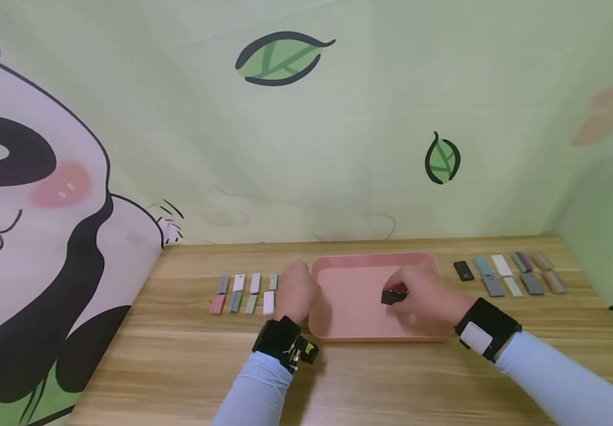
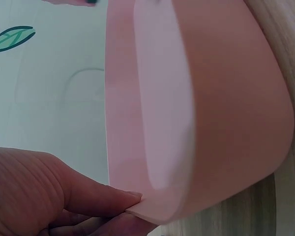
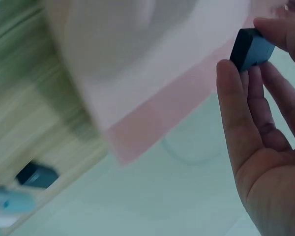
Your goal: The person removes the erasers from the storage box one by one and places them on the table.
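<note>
A shallow pink tray [image 1: 349, 302] lies on the wooden table between the hands. My left hand [image 1: 297, 290] is at its left side; in the left wrist view, thumb and fingers pinch the rim of the tray [image 2: 169, 211] near a corner. Over the right part of the tray, my right hand [image 1: 426, 290] holds a small black rectangular block [image 1: 392, 297]. The right wrist view shows that block [image 3: 250, 49] between thumb and fingertips, tilted, with the tray behind it.
Left of the tray stand two rows of small blocks, among them a pink block [image 1: 218, 305] and a white block [image 1: 268, 303]. To the right are a black block [image 1: 463, 271], a blue block [image 1: 482, 266] and several grey, white and tan ones. A printed cloth [image 1: 338, 148] hangs behind the table.
</note>
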Demonstrator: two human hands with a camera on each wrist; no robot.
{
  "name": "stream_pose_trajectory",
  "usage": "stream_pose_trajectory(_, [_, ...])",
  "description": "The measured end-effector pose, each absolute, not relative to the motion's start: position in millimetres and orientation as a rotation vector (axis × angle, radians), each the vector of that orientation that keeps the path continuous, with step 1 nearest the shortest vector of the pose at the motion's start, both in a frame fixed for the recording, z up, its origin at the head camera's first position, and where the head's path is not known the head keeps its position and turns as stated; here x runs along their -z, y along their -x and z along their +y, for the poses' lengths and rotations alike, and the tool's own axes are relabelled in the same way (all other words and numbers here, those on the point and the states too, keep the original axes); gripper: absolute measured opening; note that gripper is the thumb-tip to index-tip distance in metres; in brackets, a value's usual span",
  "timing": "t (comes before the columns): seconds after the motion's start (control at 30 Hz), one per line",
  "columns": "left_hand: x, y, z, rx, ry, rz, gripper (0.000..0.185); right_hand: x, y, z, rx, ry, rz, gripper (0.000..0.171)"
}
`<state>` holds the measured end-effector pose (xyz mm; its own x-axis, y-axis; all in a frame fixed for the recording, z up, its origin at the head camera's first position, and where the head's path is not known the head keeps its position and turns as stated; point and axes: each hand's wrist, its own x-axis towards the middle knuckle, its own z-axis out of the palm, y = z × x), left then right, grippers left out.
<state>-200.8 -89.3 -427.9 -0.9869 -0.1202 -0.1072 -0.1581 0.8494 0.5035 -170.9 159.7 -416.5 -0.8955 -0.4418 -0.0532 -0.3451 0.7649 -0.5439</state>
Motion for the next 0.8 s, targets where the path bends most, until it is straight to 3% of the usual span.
stream_pose_trajectory(0.27, [430,202,-83,-0.797,0.223,2.947,0.009,409,172,223,0.892,0.309,2.949,0.029])
stream_pose_trajectory(0.47, [432,203,-89,-0.824,0.239,2.931,0.009,425,171,257,0.822,0.033,3.124,0.035])
stream_pose_trajectory(0.8, [429,202,-88,-0.832,0.221,2.943,0.009,447,166,267,0.716,-0.115,3.223,0.039])
